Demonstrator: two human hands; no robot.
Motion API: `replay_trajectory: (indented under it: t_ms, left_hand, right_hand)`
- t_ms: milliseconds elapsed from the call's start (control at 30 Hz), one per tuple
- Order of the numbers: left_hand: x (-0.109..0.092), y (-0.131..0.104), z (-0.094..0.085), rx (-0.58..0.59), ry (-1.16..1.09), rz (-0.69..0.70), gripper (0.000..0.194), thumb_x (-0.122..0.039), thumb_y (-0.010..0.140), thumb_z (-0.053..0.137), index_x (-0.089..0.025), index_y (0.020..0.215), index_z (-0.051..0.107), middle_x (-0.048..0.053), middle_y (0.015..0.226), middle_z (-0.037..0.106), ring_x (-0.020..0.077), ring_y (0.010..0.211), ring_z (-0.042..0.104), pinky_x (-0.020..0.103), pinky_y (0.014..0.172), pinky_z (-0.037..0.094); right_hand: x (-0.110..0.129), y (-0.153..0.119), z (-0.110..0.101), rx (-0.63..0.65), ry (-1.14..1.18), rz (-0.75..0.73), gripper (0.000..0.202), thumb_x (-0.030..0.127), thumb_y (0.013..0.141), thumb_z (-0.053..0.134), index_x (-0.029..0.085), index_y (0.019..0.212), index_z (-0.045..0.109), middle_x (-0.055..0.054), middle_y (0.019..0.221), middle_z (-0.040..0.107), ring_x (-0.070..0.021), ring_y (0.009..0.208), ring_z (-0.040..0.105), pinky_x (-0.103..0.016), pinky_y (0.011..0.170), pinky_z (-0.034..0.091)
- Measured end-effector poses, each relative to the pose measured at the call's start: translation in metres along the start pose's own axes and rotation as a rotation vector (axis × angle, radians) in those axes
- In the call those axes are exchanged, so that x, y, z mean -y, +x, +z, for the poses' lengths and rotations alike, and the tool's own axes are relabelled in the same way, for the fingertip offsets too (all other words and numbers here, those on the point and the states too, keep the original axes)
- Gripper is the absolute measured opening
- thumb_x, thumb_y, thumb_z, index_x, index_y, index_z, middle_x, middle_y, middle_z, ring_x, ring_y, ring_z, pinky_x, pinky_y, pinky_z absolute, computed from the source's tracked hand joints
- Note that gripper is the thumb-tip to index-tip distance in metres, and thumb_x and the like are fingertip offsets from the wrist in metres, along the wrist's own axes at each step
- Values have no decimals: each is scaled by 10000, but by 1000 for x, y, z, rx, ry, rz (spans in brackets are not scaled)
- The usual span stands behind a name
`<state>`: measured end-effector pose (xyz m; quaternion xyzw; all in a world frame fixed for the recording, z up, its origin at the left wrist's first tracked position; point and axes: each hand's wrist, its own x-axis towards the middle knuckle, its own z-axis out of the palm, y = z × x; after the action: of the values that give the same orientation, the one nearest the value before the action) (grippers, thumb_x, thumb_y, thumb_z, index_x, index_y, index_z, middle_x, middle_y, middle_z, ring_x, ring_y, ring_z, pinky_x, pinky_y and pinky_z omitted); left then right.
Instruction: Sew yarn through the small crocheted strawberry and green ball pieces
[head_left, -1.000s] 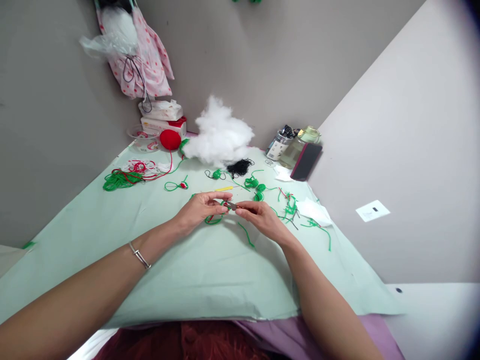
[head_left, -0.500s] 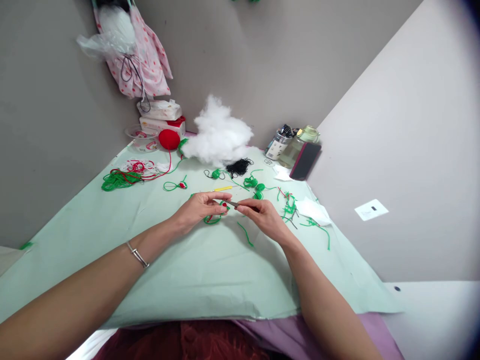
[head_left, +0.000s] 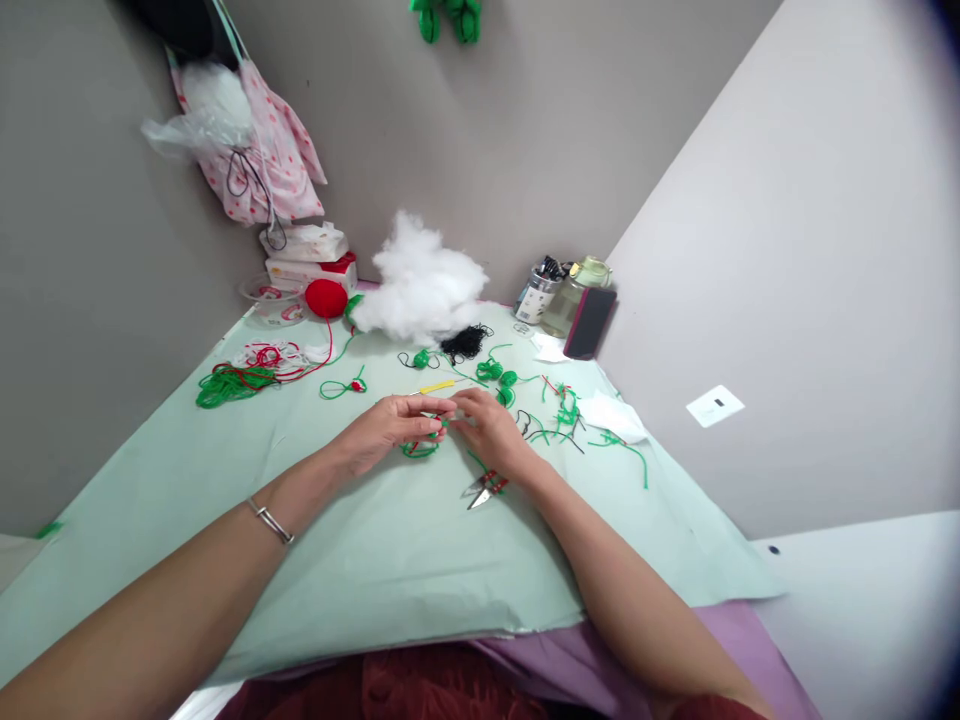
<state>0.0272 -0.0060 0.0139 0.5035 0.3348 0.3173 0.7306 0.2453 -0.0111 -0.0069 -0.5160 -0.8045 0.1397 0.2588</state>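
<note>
My left hand [head_left: 386, 430] is closed on a small green and red crocheted piece [head_left: 438, 427], whose green yarn tail [head_left: 420, 450] hangs below the fingers. My right hand [head_left: 487, 425] meets it from the right with bent fingers at the fingertips of the left. Whether the right fingers grip anything is too small to tell. Small scissors [head_left: 486, 488] with red handles lie on the green cloth just below my right hand. A yellow-handled crochet hook [head_left: 437, 387] rests just beyond my hands.
White stuffing [head_left: 424, 285], black yarn [head_left: 466, 343] and green crocheted balls [head_left: 490, 370] lie beyond my hands. Red yarn [head_left: 326, 298] and a green skein [head_left: 234, 385] are left. Yarn scraps [head_left: 566, 408], a phone [head_left: 590, 323] and a bottle [head_left: 562, 305] are right.
The scissors have left my right hand and now lie on the cloth. My right hand has moved closer to the left fingertips. The camera view has shifted slightly.
</note>
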Motion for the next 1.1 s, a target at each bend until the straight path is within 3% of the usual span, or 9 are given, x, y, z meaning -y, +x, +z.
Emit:
replay_trajectory:
  t_ms: [133, 267, 433, 633, 800, 933, 1100]
  left_hand:
    - [-5, -1, 1, -45, -27, 9, 430, -395, 679, 882, -188, 1049, 805, 116, 1196, 733, 193, 926, 671, 394, 957, 496]
    - [-8, 2, -11, -223, 2, 90, 402, -461, 702, 856, -187, 993, 819, 121, 1092, 775, 226, 1025, 667, 373, 982, 476]
    - [-11, 5, -30, -456, -29, 218, 375, -428, 677, 874, -178, 948, 810, 116, 1073, 779, 225, 1087, 657, 341, 977, 476]
    - [-19, 8, -57, -698, -304, 424, 285, -292, 642, 895, -152, 850, 758, 28, 875, 738, 113, 862, 655, 221, 860, 498]
    - [-29, 1, -91, -855, -481, 555, 119, -219, 795, 781, -171, 790, 671, -26, 756, 671, 74, 763, 651, 201, 847, 530]
    - [-37, -3, -102, -902, -583, 580, 155, -203, 796, 771, -166, 756, 626, -20, 712, 639, 142, 859, 717, 290, 899, 578]
    - [-38, -1, -92, -857, -563, 570, 104, -134, 805, 713, -138, 746, 627, -6, 708, 653, 123, 768, 708, 294, 887, 601]
  right_hand:
    - [-4, 5, 5, 43, -96, -35, 162, 119, 924, 620, 196, 911, 762, -88, 1012, 720, -222, 995, 625, -329, 870, 488]
    - [-8, 2, -3, 10, -35, -24, 175, 118, 931, 601, 187, 939, 761, -66, 922, 730, -177, 858, 658, -284, 804, 490]
    - [-12, -4, -7, -36, 114, 85, 197, 172, 930, 570, 193, 1003, 752, -58, 938, 749, -156, 770, 672, -277, 764, 486]
    - [-12, -5, -8, -94, 169, 190, 149, 254, 908, 593, 207, 1005, 695, -10, 730, 702, -155, 656, 615, -275, 706, 469]
    - [-7, -6, -10, -103, 202, 159, 191, 321, 943, 559, 194, 891, 692, -15, 693, 673, -144, 622, 585, -260, 684, 453]
    - [-5, -6, -11, -92, 198, 174, 229, 338, 959, 529, 192, 911, 699, -7, 641, 648, -147, 583, 579, -265, 656, 450]
    - [-8, -7, -12, -106, 178, 192, 230, 345, 967, 516, 204, 912, 689, -1, 626, 646, -160, 579, 604, -280, 651, 467]
